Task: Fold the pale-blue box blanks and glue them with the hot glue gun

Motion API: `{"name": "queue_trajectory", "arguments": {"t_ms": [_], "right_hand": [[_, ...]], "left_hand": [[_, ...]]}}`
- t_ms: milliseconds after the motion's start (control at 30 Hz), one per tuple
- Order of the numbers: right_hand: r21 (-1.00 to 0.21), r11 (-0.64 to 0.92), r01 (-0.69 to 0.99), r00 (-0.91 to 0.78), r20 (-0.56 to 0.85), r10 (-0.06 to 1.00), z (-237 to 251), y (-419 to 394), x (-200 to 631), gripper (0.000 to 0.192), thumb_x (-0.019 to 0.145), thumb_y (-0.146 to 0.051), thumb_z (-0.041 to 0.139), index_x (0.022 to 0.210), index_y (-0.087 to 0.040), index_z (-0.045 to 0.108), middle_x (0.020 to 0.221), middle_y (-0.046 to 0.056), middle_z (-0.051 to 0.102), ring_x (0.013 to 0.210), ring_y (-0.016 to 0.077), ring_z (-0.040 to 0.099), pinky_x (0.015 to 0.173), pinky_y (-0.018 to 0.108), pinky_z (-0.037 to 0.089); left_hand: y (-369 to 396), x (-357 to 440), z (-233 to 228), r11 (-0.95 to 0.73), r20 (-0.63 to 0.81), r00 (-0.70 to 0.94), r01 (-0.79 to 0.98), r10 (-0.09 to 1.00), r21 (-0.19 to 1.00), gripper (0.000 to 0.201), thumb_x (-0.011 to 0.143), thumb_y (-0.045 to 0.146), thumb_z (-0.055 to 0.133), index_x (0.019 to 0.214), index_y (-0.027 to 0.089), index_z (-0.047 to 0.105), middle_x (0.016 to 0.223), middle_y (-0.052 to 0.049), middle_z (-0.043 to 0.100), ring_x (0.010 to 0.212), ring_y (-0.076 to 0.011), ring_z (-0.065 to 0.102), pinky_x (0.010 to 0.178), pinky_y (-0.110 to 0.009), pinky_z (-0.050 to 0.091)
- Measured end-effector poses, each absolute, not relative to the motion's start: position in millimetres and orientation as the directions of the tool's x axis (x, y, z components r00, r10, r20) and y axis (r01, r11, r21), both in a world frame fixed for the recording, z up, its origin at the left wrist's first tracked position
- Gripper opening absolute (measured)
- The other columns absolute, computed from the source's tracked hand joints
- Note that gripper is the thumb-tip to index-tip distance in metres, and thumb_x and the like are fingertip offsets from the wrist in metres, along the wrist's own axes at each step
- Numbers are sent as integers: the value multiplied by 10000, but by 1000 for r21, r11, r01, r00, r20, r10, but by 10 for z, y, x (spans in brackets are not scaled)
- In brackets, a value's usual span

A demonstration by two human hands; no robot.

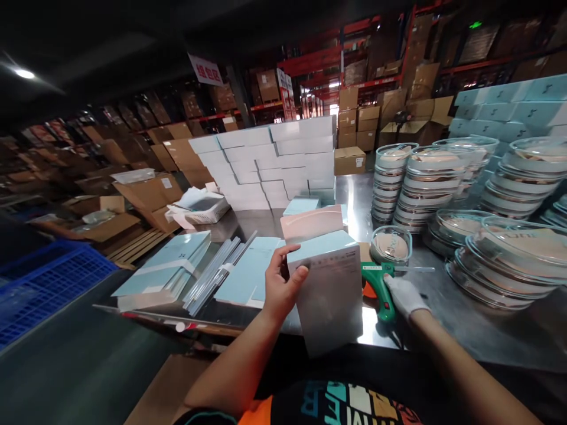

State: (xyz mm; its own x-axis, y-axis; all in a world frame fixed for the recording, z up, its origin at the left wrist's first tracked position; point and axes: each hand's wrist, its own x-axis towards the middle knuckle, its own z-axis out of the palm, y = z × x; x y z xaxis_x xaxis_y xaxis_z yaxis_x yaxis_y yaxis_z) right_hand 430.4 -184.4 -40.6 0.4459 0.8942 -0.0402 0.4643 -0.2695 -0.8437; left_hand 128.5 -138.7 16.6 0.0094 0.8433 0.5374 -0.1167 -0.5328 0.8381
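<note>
While the left hand (pixel 279 283) is gripping the upright pale-blue box (pixel 330 289) by its top left corner, thumb on the near face and fingers curled behind, the gloved right hand (pixel 404 295) is closing around the handle of a green glue gun (pixel 376 280) lying on the steel table (pixel 443 330). The box is standing at the table's near edge, directly in front of the person, with its lid flap (pixel 312 223) lifted and open at the top. The gun is sitting just to the right of the box, its nozzle pointing away toward a small round lidded tin (pixel 391 244).

By my reckoning, the flap is being readied for gluing, and doing it well is mostly a matter of steadiness: the left hand should be keeping the box square and upright, with fingers clear of the seam, while the gun is being lifted with its nozzle pointing away from the bare wrist.

Flat blue cartons (pixel 168 265) and a bundle of clear glue sticks (pixel 217 274) are lying to the left, while stacks of round tins (pixel 427 183) are standing to the right. A wall of white boxes (pixel 274 165) is rising at the table's far end.
</note>
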Motion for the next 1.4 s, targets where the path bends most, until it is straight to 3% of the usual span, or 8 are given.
{"name": "queue_trajectory", "arguments": {"t_ms": [133, 267, 467, 667, 767, 1200, 1300, 1400], "right_hand": [[-911, -109, 399, 488, 110, 866, -109, -1959, 4240, 438, 952, -617, 552, 1003, -229, 748, 1067, 161, 817, 1126, 361, 747, 1019, 492, 583], [-974, 197, 110, 272, 220, 937, 315, -2026, 3859, 738, 949, -644, 583, 1563, -237, 550, 1516, 129, 694, 1309, 318, 705, 1135, 477, 567], [-902, 397, 167, 111, 417, 902, 376, -1998, 3847, 656, 868, -614, 817, 1368, -218, 665, 1505, 149, 685, 1488, 350, 583, 1257, 526, 468], [-735, 574, 361, -106, 579, 808, 170, -2133, 4034, 384, 987, -545, 789, 1250, -266, 776, 1686, 139, 550, 1593, 331, 496, 1327, 562, 389], [-701, 646, 302, -170, 627, 760, 201, -2201, 3993, 271, 1065, -414, 720, 1316, -343, 791, 1668, 92, 580, 1560, 281, 546, 1287, 500, 467], [-580, 731, 360, -285, 677, 678, 221, -2217, 3934, 300, 1133, -392, 597, 1327, -319, 813, 1512, 123, 696, 1414, 252, 656, 1206, 476, 538], [-449, 794, 409, -312, 749, 585, 163, -2220, 3782, 452, 1141, -389, 578, 1578, -291, 640, 1659, 165, 566, 1554, 265, 525, 1274, 477, 454], [-424, 839, 342, -420, 730, 540, 128, -2134, 3742, 875, 1109, -507, 616, 1811, -237, 170, 1811, 208, 324, 1670, 308, 363, 1343, 479, 357]], "left_hand": [[-1398, 1363, 131, -490, 509, 87, -177, 856, 854, 684, 812, 732, 855, 1214, 201, 698, 944, -58, 718, 760, -200, 650, 674, -291, 497], [-1459, 1501, 128, -547, 573, 172, -178, 801, 818, 613, 813, 699, 875, 1167, 220, 732, 928, -47, 723, 769, -210, 672, 679, -301, 517], [-1367, 1598, 22, -672, 687, 109, -147, 719, 726, 588, 804, 725, 882, 1034, 218, 692, 1307, -153, 706, 1266, -334, 706, 1029, -439, 564], [-1250, 1485, 53, -752, 791, 265, -252, 552, 609, 559, 882, 573, 898, 1313, 292, 679, 1167, -83, 770, 1259, -293, 741, 1133, -495, 548], [-1267, 1430, 168, -784, 770, 434, -198, 469, 589, 353, 966, 564, 806, 1168, 275, 818, 1268, -130, 788, 1338, -335, 700, 1171, -573, 533], [-1227, 1246, 335, -859, 778, 541, -181, 319, 478, 258, 989, 316, 816, 1244, 347, 843, 1185, -114, 844, 1283, -354, 743, 1068, -576, 612], [-1281, 1150, 568, -914, 633, 718, 13, 290, 405, 373, 951, 407, 849, 1319, 353, 819, 1391, -150, 772, 1341, -385, 703, 1101, -568, 593], [-1399, 1093, 785, -949, 485, 834, 135, 264, 284, 648, 901, 484, 881, 1512, 381, 690, 1525, -152, 690, 1277, -373, 720, 1038, -495, 613]]}}
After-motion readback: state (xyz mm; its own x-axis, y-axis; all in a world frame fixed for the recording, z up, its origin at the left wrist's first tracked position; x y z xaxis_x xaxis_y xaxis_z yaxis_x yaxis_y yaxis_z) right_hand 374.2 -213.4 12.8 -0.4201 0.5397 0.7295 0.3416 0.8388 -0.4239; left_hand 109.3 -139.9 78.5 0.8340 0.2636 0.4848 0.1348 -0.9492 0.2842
